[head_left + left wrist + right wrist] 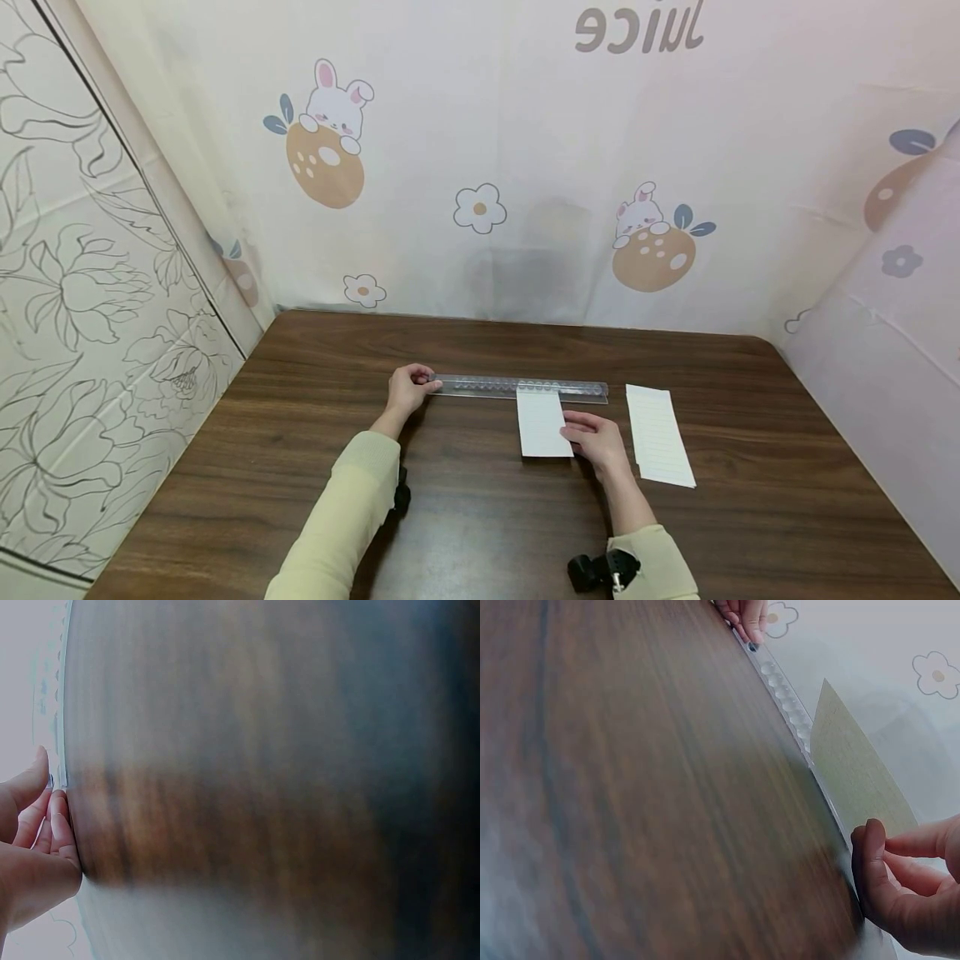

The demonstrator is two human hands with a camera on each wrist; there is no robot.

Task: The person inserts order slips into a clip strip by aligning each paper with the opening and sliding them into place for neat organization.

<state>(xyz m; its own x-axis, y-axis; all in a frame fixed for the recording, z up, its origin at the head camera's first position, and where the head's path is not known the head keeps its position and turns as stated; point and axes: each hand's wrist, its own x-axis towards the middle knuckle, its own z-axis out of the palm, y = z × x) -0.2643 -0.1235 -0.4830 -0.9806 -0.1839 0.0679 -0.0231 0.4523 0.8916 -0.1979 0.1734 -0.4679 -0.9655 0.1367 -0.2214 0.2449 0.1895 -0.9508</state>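
Note:
A long clear plastic strip with a row of round bumps lies across the table. My left hand pinches its left end between thumb and fingers, as the left wrist view also shows. My right hand holds a white card by its right edge, near the lower corner. The card's far end overlaps the right half of the strip. In the right wrist view the card's shaded underside faces the camera, tilted up off the table.
A stack of white cards lies on the brown wooden table, right of my right hand. Behind the table hangs a curtain printed with rabbits and flowers. Both wrists carry black camera mounts.

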